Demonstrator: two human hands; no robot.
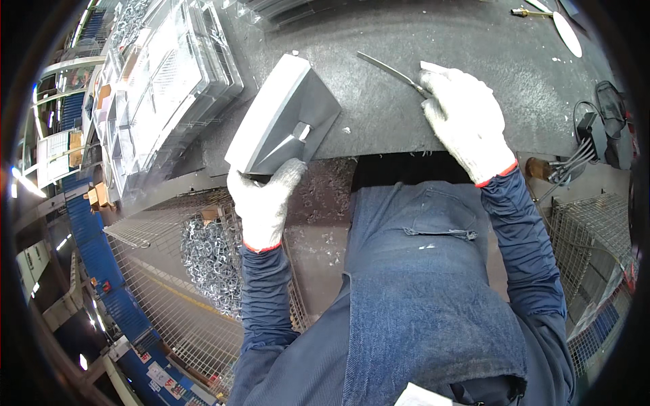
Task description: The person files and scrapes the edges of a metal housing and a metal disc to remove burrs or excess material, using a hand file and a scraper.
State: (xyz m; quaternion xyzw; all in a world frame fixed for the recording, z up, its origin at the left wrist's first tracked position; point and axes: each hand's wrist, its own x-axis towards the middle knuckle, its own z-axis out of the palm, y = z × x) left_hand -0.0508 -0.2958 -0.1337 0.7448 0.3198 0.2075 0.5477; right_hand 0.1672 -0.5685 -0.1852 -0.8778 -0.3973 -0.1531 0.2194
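My left hand (265, 201), in a white knitted glove, grips the near end of a light grey, wedge-shaped hollow part (274, 115). The part stands tilted at the bench's front edge, its darker inner side facing right with a small bright block in it. In my right hand (467, 116), gloved the same way, is a thin metal file (389, 70), pinched between thumb and fingers. Its slim blade points away to the far left over the bench, apart from the grey part.
The dark bench top (338, 37) carries stacked clear plastic trays (183, 74) at left and a brass-tipped tool (531, 13) at far right. Below left, a wire basket (169, 271) holds many metal rings (211, 260). Cables (572, 162) and a wire cage (589, 223) are at right.
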